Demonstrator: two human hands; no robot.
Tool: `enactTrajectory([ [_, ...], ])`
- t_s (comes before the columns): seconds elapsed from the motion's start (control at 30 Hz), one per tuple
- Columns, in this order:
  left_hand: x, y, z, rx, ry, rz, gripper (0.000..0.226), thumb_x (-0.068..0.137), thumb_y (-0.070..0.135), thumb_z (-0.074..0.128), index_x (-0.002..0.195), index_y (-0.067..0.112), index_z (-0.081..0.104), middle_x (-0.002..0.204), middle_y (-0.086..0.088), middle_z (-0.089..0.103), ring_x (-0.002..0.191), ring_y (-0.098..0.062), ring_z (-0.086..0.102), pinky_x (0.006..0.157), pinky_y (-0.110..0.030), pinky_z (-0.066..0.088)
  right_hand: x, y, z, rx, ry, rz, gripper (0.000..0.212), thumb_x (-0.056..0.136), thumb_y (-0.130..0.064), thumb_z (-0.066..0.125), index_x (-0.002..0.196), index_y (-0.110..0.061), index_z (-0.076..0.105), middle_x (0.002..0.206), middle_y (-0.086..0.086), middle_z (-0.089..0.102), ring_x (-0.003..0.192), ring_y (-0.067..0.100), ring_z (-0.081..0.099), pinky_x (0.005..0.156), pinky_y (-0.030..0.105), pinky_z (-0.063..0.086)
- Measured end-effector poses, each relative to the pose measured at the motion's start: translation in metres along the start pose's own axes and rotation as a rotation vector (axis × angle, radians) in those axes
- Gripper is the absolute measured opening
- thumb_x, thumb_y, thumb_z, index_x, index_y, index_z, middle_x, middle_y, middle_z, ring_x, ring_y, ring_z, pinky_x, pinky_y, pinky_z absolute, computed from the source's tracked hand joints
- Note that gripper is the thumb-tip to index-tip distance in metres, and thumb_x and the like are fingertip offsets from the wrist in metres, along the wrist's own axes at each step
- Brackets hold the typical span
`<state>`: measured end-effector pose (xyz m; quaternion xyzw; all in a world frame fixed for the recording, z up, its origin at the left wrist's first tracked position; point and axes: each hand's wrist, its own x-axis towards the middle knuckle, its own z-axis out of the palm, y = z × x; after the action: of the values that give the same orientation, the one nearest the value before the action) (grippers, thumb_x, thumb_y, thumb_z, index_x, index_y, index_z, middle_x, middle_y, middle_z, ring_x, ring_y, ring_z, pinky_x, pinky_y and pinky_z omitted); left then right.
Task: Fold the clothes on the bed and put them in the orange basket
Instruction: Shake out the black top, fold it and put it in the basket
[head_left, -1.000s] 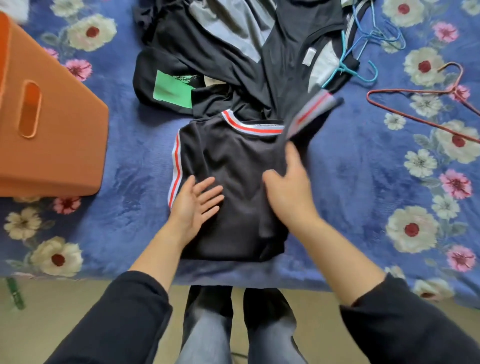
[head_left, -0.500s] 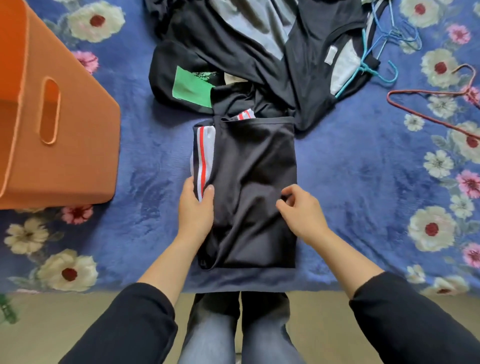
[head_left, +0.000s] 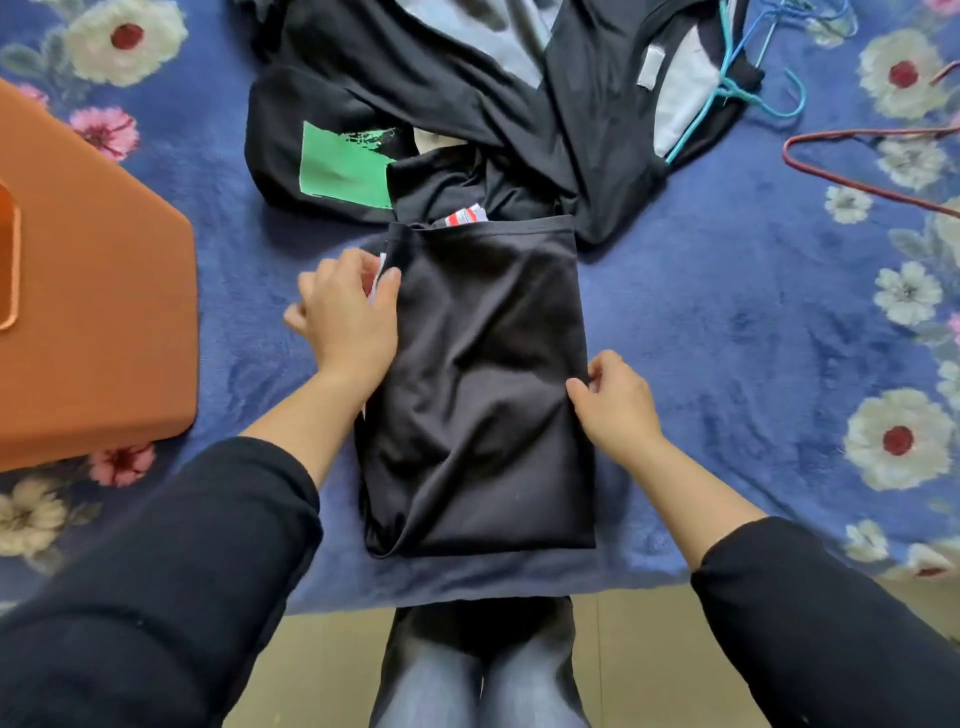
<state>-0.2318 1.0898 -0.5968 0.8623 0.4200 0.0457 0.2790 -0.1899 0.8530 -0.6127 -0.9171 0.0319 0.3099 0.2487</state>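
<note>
Left hand (head_left: 348, 312) and right hand (head_left: 615, 402) pinch the side edges of the folded shirt (head_left: 483, 374) on the bed (head_left: 727, 338); squaring them should keep the fold tidy.
</note>
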Motion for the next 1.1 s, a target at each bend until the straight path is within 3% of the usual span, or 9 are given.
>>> enactTrajectory([
  [0.1, 0.02, -0.007, -0.005, -0.257, 0.034, -0.001, 0.022, 0.093, 0.036, 0.055, 0.084, 0.017, 0.06, 0.079, 0.003, 0.06, 0.079, -0.014, 0.052, 0.08, -0.036, 0.04, 0.004, 0.008, -0.004, -0.031, -0.025, -0.021, 0.013, 0.094, -0.019, 0.053, 0.088, -0.009, 0.049, 0.077, 0.003, 0.052, 0.077, 0.025, 0.046, 0.059, 0.034, 0.031],
  [0.27, 0.026, -0.034, -0.005, -0.356, -0.002, -0.24, 0.03, 0.095, 0.031, 0.054, 0.068, 0.018, 0.057, 0.067, 0.003, 0.053, 0.07, -0.013, 0.045, 0.068, -0.028, 0.038, 0.006, 0.007, -0.003, -0.022, -0.008, 0.024, 0.009, 0.089, -0.017, 0.054, 0.091, -0.008, 0.054, 0.081, 0.004, 0.058, 0.084, 0.028, 0.054, 0.067, 0.034, 0.041],
  [0.43, -0.008, -0.026, -0.016, -0.385, 0.098, -0.163, 0.016, 0.093, 0.033, 0.057, 0.095, 0.018, 0.051, 0.075, 0.012, 0.052, 0.066, 0.002, 0.049, 0.068, -0.017, 0.038, 0.013, -0.023, -0.007, 0.02, 0.146, -0.193, 0.028, 0.088, -0.014, 0.053, 0.115, -0.013, 0.05, 0.101, 0.006, 0.054, 0.089, 0.025, 0.052, 0.074, 0.034, 0.038],
  [0.53, -0.047, -0.032, -0.013, -0.352, 0.007, -0.206, 0.028, 0.089, 0.038, 0.062, 0.096, 0.017, 0.044, 0.076, 0.0, 0.053, 0.071, -0.013, 0.051, 0.069, -0.028, 0.036, 0.026, -0.053, -0.011, -0.04, 0.171, -0.377, 0.044, 0.093, -0.018, 0.05, 0.136, -0.019, 0.042, 0.108, 0.011, 0.054, 0.097, 0.03, 0.054, 0.08, 0.04, 0.044],
  [0.63, -0.085, -0.046, -0.007, -0.249, -0.134, -0.24, 0.032, 0.087, 0.041, 0.065, 0.095, 0.018, 0.045, 0.076, -0.001, 0.053, 0.071, -0.016, 0.049, 0.064, -0.027, 0.028, 0.041, -0.086, -0.01, -0.117, 0.034, -0.438, 0.059, 0.095, -0.025, 0.047, 0.149, -0.029, 0.023, 0.099, 0.01, 0.057, 0.093, 0.028, 0.053, 0.082, 0.041, 0.045],
  [0.77, -0.108, -0.061, -0.014, -0.276, -0.165, -0.24, 0.028, 0.093, 0.036, 0.059, 0.079, 0.012, 0.052, 0.058, -0.008, 0.049, 0.057, -0.023, 0.042, 0.06, -0.034, 0.033, 0.063, -0.109, -0.005, -0.349, -0.047, -0.417, 0.036, 0.097, -0.029, 0.047, 0.132, -0.02, 0.045, 0.111, 0.01, 0.062, 0.102, 0.032, 0.054, 0.073, 0.035, 0.037],
  [0.87, -0.104, -0.069, -0.022, -0.411, -0.098, -0.362, 0.028, 0.095, 0.038, 0.056, 0.077, 0.016, 0.053, 0.055, -0.009, 0.042, 0.053, -0.015, 0.035, 0.058, -0.034, 0.033, 0.066, -0.111, -0.002, -0.199, 0.031, -0.395, 0.021, 0.096, -0.023, 0.046, 0.115, -0.014, 0.051, 0.105, 0.013, 0.063, 0.1, 0.032, 0.053, 0.074, 0.035, 0.038],
  [0.97, -0.101, -0.077, -0.022, -0.406, -0.138, -0.401, 0.033, 0.094, 0.045, 0.055, 0.077, 0.016, 0.057, 0.063, -0.012, 0.053, 0.058, -0.02, 0.044, 0.064, -0.037, 0.042, 0.049, -0.096, 0.003, 0.095, -0.046, -0.359, 0.049, 0.093, -0.021, 0.05, 0.14, -0.026, 0.037, 0.1, 0.001, 0.06, 0.092, 0.018, 0.053, 0.084, 0.032, 0.043],
  [1.1, -0.122, -0.07, -0.026, -0.478, -0.141, -0.444, 0.029, 0.09, 0.046, 0.059, 0.084, 0.018, 0.057, 0.059, -0.003, 0.048, 0.056, -0.014, 0.042, 0.061, -0.031, 0.038, -0.003, -0.042, 0.012, -0.014, 0.049, -0.458, 0.052, 0.091, -0.021, 0.057, 0.139, -0.016, 0.038, 0.116, 0.003, 0.051, 0.105, 0.018, 0.051, 0.085, 0.035, 0.043],
])
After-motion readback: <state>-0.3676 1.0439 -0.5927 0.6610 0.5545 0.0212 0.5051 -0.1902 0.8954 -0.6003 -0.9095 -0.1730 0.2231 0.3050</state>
